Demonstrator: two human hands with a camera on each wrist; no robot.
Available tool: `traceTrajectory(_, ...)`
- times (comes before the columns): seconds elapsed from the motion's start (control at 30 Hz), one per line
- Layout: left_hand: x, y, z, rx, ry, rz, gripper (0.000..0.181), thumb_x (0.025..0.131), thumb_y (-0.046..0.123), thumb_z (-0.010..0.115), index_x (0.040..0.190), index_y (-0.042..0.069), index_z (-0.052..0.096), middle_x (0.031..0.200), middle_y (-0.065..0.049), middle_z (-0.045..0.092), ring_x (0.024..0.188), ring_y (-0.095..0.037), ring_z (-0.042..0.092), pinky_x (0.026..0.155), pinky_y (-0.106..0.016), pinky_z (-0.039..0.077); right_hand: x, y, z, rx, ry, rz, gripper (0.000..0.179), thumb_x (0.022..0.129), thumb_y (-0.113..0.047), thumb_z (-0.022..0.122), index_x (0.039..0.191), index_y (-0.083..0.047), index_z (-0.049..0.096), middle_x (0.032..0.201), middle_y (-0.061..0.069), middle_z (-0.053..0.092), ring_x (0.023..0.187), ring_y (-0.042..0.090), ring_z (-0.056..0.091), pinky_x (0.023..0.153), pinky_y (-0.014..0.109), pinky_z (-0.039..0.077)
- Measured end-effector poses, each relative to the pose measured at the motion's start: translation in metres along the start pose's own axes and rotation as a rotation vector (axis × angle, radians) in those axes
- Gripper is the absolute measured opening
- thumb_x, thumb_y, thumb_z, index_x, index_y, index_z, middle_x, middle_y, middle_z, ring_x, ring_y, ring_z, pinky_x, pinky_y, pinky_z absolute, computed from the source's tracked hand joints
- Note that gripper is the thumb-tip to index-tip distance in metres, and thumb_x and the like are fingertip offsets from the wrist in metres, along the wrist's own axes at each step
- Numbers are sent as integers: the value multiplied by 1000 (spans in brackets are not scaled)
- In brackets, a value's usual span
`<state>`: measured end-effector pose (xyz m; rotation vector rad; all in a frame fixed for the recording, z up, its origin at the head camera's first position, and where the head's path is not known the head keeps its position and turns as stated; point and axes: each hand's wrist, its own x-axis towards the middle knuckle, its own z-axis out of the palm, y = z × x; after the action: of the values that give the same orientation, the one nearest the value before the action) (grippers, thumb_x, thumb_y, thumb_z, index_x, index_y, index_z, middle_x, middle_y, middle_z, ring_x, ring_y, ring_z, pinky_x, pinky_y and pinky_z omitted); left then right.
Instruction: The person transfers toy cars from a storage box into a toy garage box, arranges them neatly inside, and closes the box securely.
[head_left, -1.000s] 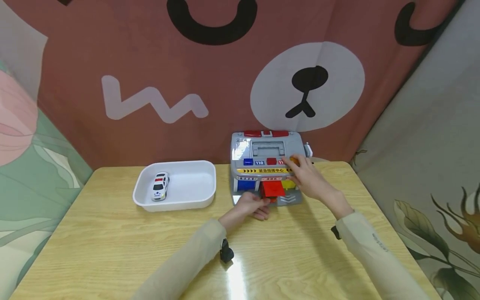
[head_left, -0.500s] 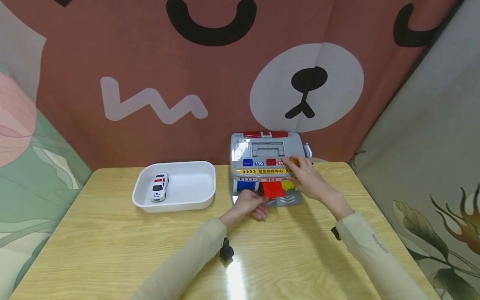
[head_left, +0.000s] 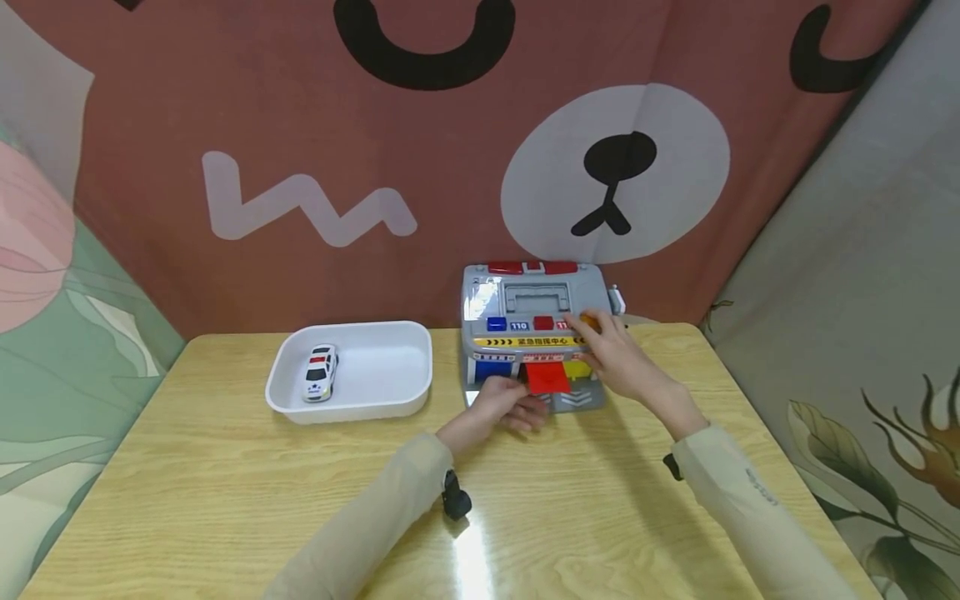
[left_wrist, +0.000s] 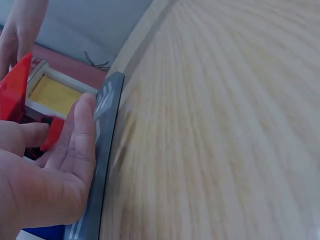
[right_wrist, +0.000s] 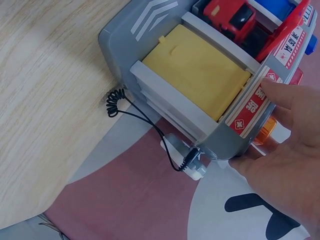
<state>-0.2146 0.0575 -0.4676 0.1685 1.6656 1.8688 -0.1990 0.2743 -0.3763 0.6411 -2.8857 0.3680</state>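
A grey toy rescue station (head_left: 480, 292) with blue, red and yellow garage doors stands at the table's back. Its red door (head_left: 549, 379) is swung up and outward. Under that door, a red toy car (right_wrist: 232, 17) sits in the middle bay. My left hand (head_left: 504, 407) is at the bay's front, thumb and fingers on either side of the red car in the left wrist view. My right hand (head_left: 618, 358) grips the station's right front roof edge, thumb on the front sign (right_wrist: 252, 102) and fingers by the orange button (right_wrist: 265, 131).
Left of the station stands a white tray (head_left: 382, 410) holding a white police car (head_left: 320, 372). A small white handset (right_wrist: 182, 157) on a coiled black cord hangs at the station's side. The yellow door (right_wrist: 195, 70) is down. A printed curtain (head_left: 450, 167) hangs behind the table.
My left hand's fingers have shifted slightly right, across the front of the middle bay. The red car, partly seen under the door before, is now hidden in the head view. My right hand stays put.
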Motion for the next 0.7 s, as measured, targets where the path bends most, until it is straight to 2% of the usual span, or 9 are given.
traceTrajectory(0.13, 3, 1, -2, -55, -36, -32, 31, 101, 19, 48, 120, -2, 59, 100, -21, 70, 79, -29, 71, 62, -36, 59, 0, 0, 0, 3, 1, -4, 61, 93, -6, 64, 147, -3, 37, 139, 24, 32, 119, 40, 34, 97, 54, 42)
traceTrajectory(0.3, 1, 2, -10, -137, -121, -58, 38, 103, 23, 40, 126, -4, 52, 114, -25, 65, 99, -40, 65, 71, -42, 58, 1, 0, 1, -8, 16, -11, 61, 92, -6, 64, 147, -2, 37, 138, 25, 32, 118, 40, 35, 96, 54, 44)
traceTrajectory(0.43, -3, 6, -21, -176, -224, -65, 55, 103, 37, 33, 134, -7, 44, 130, -30, 53, 115, -47, 54, 84, -51, 53, 0, 0, 2, -13, 19, -11, 62, 92, -7, 65, 146, -2, 38, 138, 25, 33, 118, 40, 35, 96, 54, 44)
traceTrajectory(0.57, -6, 11, -29, -173, -329, -61, 72, 100, 53, 32, 142, -6, 34, 141, -31, 42, 122, -49, 47, 92, -56, 47, 0, 1, 2, -20, 22, -12, 62, 91, -7, 66, 147, -3, 38, 138, 24, 33, 119, 40, 35, 96, 54, 44)
traceTrajectory(0.7, -8, 17, -32, -175, -369, -67, 84, 97, 62, 32, 146, -6, 26, 145, -31, 35, 124, -48, 45, 95, -58, 44, 0, 1, 2, -26, 19, -13, 62, 91, -7, 66, 147, -3, 38, 138, 24, 33, 119, 40, 35, 97, 53, 43)
